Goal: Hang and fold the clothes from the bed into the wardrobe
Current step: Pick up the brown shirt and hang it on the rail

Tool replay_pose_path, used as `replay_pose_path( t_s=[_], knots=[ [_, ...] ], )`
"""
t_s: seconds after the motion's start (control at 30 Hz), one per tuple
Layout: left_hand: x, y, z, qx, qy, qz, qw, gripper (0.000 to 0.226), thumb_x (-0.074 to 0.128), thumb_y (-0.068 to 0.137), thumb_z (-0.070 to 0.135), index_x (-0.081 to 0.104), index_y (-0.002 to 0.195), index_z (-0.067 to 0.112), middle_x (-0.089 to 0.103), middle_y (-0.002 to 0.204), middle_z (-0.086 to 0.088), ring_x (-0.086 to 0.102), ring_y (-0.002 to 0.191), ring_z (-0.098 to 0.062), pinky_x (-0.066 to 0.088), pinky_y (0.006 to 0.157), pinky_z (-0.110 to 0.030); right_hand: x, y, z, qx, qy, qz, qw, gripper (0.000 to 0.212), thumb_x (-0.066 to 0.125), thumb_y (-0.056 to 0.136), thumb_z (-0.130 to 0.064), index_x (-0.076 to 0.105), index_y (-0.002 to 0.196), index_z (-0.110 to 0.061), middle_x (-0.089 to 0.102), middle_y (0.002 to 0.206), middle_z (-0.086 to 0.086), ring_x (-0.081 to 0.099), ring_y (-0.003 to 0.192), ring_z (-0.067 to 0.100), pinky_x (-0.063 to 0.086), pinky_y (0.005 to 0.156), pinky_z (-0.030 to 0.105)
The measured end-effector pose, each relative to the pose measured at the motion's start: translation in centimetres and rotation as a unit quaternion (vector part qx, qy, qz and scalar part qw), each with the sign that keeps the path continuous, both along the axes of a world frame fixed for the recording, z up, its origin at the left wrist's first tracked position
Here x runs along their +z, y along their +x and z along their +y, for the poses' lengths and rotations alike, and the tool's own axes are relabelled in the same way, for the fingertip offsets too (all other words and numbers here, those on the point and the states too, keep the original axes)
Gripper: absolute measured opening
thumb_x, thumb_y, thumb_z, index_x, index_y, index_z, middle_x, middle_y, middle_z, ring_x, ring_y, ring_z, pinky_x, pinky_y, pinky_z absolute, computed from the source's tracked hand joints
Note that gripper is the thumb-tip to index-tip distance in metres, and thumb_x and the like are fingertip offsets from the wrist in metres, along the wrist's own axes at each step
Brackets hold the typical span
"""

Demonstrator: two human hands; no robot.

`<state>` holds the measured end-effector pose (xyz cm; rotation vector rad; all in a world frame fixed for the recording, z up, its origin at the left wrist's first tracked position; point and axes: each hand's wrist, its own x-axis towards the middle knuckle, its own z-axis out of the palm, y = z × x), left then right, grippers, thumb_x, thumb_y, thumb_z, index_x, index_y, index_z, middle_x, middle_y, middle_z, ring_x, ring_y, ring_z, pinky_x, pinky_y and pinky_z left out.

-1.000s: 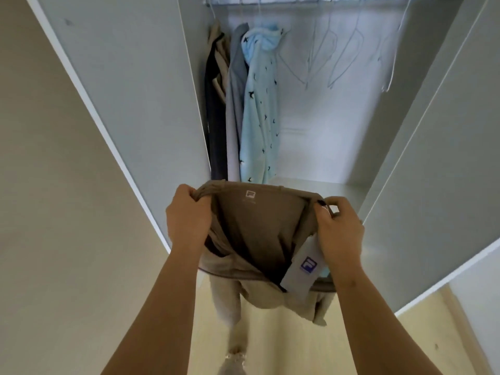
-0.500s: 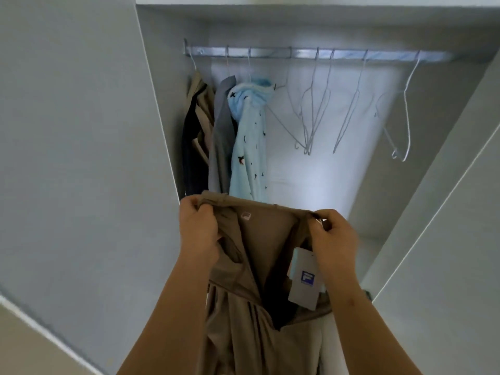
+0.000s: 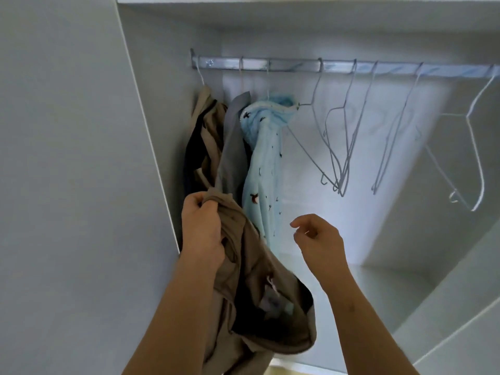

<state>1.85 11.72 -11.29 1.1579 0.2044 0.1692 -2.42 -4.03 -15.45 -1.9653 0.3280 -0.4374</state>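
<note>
My left hand grips the waistband of tan trousers, which droop down past my forearm with a paper tag showing inside. My right hand is free, fingers loosely curled, raised in front of the open wardrobe. Above, a metal rail carries three hung garments at its left end: a tan and dark one, a grey one and a light blue patterned one. Several bare wire hangers hang to the right of them.
The wardrobe's left door stands open beside my left arm. Its right door is open at the lower right. A white shelf lies inside below the hangers.
My right hand has let go of the trousers' waistband and lifted away to the right. The trousers now sag from my left hand alone. My view has tilted up toward the rail.
</note>
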Motion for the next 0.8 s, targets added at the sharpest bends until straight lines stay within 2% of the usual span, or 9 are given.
replay_pose_path(
  t_s=[0.1, 0.2, 0.3, 0.4, 0.47, 0.53, 0.6, 0.67, 0.8],
  knots=[
    [0.8, 2.6, -0.9, 0.011, 0.004, 0.003, 1.000, 0.022, 0.039, 0.097, 0.006, 0.050, 0.080, 0.015, 0.057, 0.074, -0.004, 0.061, 0.053, -0.007, 0.049, 0.043, -0.014, 0.8, 3.9, -0.9, 0.004, -0.052, -0.053, 0.997, 0.023, 0.052, 0.087, -0.003, 0.060, 0.087, -0.024, 0.059, 0.094, -0.004, 0.050, 0.072, 0.003, 0.037, 0.071, 0.007],
    [1.9, 5.7, -2.6, 0.016, 0.006, 0.006, 1.000, 0.023, 0.038, 0.096, 0.004, 0.051, 0.081, 0.015, 0.059, 0.076, -0.004, 0.059, 0.063, -0.012, 0.049, 0.044, -0.015, 1.8, 7.6, -3.4, -0.036, -0.089, -0.102, 0.990, 0.022, 0.050, 0.089, -0.002, 0.064, 0.097, -0.016, 0.056, 0.096, -0.003, 0.050, 0.080, 0.006, 0.031, 0.068, -0.006],
    [3.0, 8.3, -4.6, 0.016, -0.006, 0.007, 1.000, 0.021, 0.039, 0.096, 0.004, 0.052, 0.083, 0.014, 0.062, 0.076, -0.004, 0.059, 0.064, -0.013, 0.049, 0.044, -0.015, 2.9, 10.6, -6.2, -0.049, -0.127, -0.139, 0.981, 0.024, 0.051, 0.089, 0.001, 0.065, 0.107, -0.006, 0.054, 0.100, -0.002, 0.049, 0.089, 0.010, 0.027, 0.071, -0.008],
    [3.6, 10.7, -6.4, 0.025, -0.024, 0.010, 0.999, 0.022, 0.038, 0.097, 0.005, 0.051, 0.082, 0.014, 0.062, 0.076, -0.005, 0.058, 0.065, -0.014, 0.050, 0.043, -0.016, 3.7, 13.8, -8.3, -0.022, -0.208, -0.146, 0.967, 0.026, 0.053, 0.089, 0.001, 0.063, 0.112, -0.003, 0.059, 0.118, 0.009, 0.049, 0.111, 0.021, 0.023, 0.091, 0.004],
    [3.6, 11.9, -7.2, 0.038, -0.030, 0.007, 0.999, 0.023, 0.038, 0.097, 0.004, 0.052, 0.081, 0.014, 0.062, 0.075, -0.005, 0.059, 0.065, -0.014, 0.051, 0.044, -0.016, 3.7, 15.7, -9.5, -0.025, -0.247, -0.120, 0.961, 0.031, 0.054, 0.090, -0.003, 0.060, 0.120, -0.005, 0.050, 0.135, 0.014, 0.036, 0.132, 0.027, 0.020, 0.107, 0.020],
    [3.4, 13.0, -7.9, 0.050, -0.041, 0.002, 0.998, 0.024, 0.038, 0.097, 0.004, 0.052, 0.080, 0.014, 0.062, 0.072, -0.004, 0.060, 0.060, -0.013, 0.050, 0.043, -0.016, 3.4, 17.1, -10.6, -0.039, -0.275, -0.085, 0.957, 0.037, 0.053, 0.090, -0.007, 0.055, 0.127, -0.010, 0.041, 0.144, 0.013, 0.029, 0.138, 0.028, 0.024, 0.111, 0.034],
    [3.3, 13.9, -8.5, 0.061, -0.053, -0.003, 0.997, 0.025, 0.039, 0.096, 0.003, 0.052, 0.079, 0.013, 0.059, 0.069, -0.005, 0.060, 0.047, -0.008, 0.046, 0.040, -0.015, 3.0, 17.9, -11.6, -0.034, -0.271, -0.056, 0.960, 0.044, 0.051, 0.091, -0.006, 0.047, 0.134, -0.015, 0.036, 0.146, 0.010, 0.038, 0.131, 0.027, 0.036, 0.101, 0.036],
    [3.1, 14.6, -9.1, 0.069, -0.062, -0.003, 0.996, 0.025, 0.039, 0.096, 0.003, 0.052, 0.077, 0.013, 0.058, 0.066, -0.004, 0.058, 0.039, -0.004, 0.045, 0.038, -0.014, 2.7, 18.5, -12.3, -0.020, -0.213, -0.040, 0.976, 0.052, 0.048, 0.091, -0.001, 0.038, 0.139, -0.019, 0.038, 0.142, 0.009, 0.050, 0.112, 0.023, 0.040, 0.082, 0.028],
    [2.6, 16.0, -9.9, 0.075, -0.075, 0.001, 0.994, 0.025, 0.039, 0.096, 0.003, 0.051, 0.076, 0.013, 0.059, 0.065, -0.003, 0.059, 0.053, -0.013, 0.045, 0.039, -0.015, 2.7, 19.8, -13.6, -0.030, -0.068, -0.027, 0.997, 0.044, 0.044, 0.094, -0.004, 0.040, 0.137, -0.013, 0.055, 0.103, 0.010, 0.050, 0.074, 0.013, 0.037, 0.060, 0.016]
  ],
)
